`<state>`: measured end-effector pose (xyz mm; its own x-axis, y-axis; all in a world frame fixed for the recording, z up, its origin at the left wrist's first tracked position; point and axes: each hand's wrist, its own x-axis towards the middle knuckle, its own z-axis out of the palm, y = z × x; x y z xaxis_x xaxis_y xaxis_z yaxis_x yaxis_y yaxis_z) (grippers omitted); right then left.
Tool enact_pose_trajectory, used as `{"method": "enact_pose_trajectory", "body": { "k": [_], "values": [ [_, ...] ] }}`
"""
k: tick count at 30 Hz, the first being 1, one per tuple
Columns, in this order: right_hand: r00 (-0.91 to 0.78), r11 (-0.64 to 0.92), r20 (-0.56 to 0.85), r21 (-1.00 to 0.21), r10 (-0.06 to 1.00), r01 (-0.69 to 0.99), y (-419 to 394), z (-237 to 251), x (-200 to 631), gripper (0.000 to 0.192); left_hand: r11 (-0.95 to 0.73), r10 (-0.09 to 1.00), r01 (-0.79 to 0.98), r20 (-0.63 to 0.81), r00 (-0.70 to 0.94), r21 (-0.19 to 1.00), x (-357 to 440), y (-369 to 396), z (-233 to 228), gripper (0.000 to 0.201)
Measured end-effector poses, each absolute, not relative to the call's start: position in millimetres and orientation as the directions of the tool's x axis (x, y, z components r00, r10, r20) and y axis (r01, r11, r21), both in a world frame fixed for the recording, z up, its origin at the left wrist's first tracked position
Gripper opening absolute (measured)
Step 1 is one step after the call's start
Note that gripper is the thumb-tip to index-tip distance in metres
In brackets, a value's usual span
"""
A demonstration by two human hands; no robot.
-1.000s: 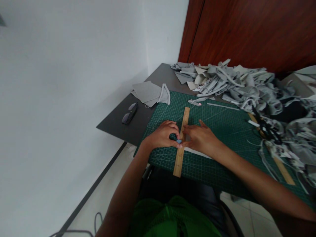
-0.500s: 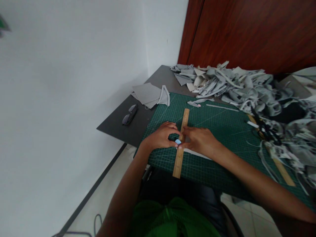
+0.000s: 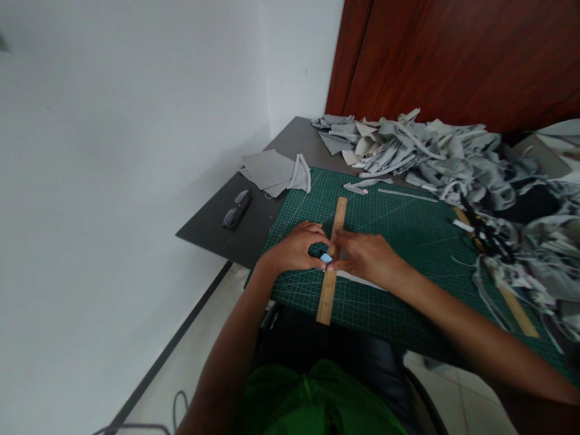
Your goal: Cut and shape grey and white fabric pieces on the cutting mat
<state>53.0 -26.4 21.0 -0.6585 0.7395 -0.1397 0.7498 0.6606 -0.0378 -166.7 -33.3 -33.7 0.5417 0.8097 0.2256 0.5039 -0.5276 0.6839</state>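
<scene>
A wooden ruler [image 3: 324,302] lies lengthwise away from me on a green cutting mat [image 3: 290,284]. From its left side, my left hand [image 3: 298,249] curves in with thumb and fingertips closed round a small light-blue piece [image 3: 326,258], perhaps chalk, over the ruler. My right hand [image 3: 365,257] presses on the ruler from the right, its fingertips on the wood and its thumb close to the left thumb. Under the right hand, the edge of a pale fabric strip [image 3: 360,280] shows; the rest is hidden.
Glasses [image 3: 237,209] rest on the dark table [image 3: 203,235] at left, near grey fabric pieces [image 3: 269,169]. A heap of grey scraps [image 3: 408,148] spreads along the back and right. Black-handled scissors [image 3: 492,241] lie near another wooden strip [image 3: 519,311].
The whole view has shifted very slightly. Both hands, the ruler and the light-blue piece keep nearly the same positions.
</scene>
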Motion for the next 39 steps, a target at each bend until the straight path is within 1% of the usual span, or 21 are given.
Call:
{"method": "enact_pose_trajectory", "body": {
  "k": [4, 7, 9, 12, 18, 22, 25, 27, 30, 34, 37, 39],
  "values": [
    [-0.645, 0.651, -0.150, -0.015, 0.749, 0.759, -28, 23, 50, 0.038, -0.510, 0.820, 0.489, 0.230, 0.524, 0.707, -166, -36, -32, 0.037],
    [-0.635, 0.640, -0.147, -0.010, 0.759, 0.768, -29, 24, 48, 0.038, -0.519, 0.817, 0.487, 0.242, 0.523, 0.702, -166, -36, -33, 0.025],
    [-0.645, 0.649, -0.133, -0.017, 0.753, 0.761, -29, 24, 48, 0.035, -0.524, 0.815, 0.491, 0.244, 0.525, 0.696, -166, -37, -34, 0.020],
    [-0.660, 0.662, -0.116, -0.026, 0.742, 0.749, -29, 23, 48, 0.031, -0.523, 0.816, 0.502, 0.234, 0.529, 0.689, -166, -37, -34, 0.020],
    [-0.669, 0.669, -0.125, -0.048, 0.733, 0.742, -30, 27, 46, 0.026, -0.505, 0.834, 0.572, 0.196, 0.516, 0.646, -161, -44, -25, 0.028],
    [-0.671, 0.671, -0.117, -0.044, 0.733, 0.740, -30, 26, 45, 0.025, -0.511, 0.842, 0.648, 0.177, 0.509, 0.566, -157, -49, -18, 0.019],
    [-0.668, 0.669, -0.113, -0.034, 0.736, 0.743, -30, 25, 45, 0.027, -0.510, 0.851, 0.668, 0.202, 0.486, 0.542, -156, -49, -17, 0.012],
    [-0.669, 0.671, -0.119, -0.032, 0.734, 0.741, -30, 26, 45, 0.030, -0.482, 0.871, 0.682, 0.216, 0.441, 0.550, -156, -47, -18, 0.018],
    [-0.669, 0.671, -0.128, -0.038, 0.732, 0.741, -30, 28, 44, 0.032, -0.401, 0.916, 0.730, 0.240, 0.321, 0.554, -155, -44, -20, 0.026],
    [-0.663, 0.664, -0.140, -0.046, 0.735, 0.746, -30, 29, 44, 0.034, -0.327, 0.941, 0.718, 0.280, 0.189, 0.615, -149, -42, -23, 0.021],
    [-0.661, 0.661, -0.143, -0.053, 0.737, 0.748, -29, 28, 44, 0.033, -0.325, 0.944, 0.642, 0.284, 0.170, 0.695, -144, -42, -27, 0.016],
    [-0.667, 0.667, -0.140, -0.054, 0.731, 0.743, -29, 27, 44, 0.032, -0.323, 0.945, 0.607, 0.285, 0.162, 0.726, -142, -43, -29, 0.016]
  ]
}}
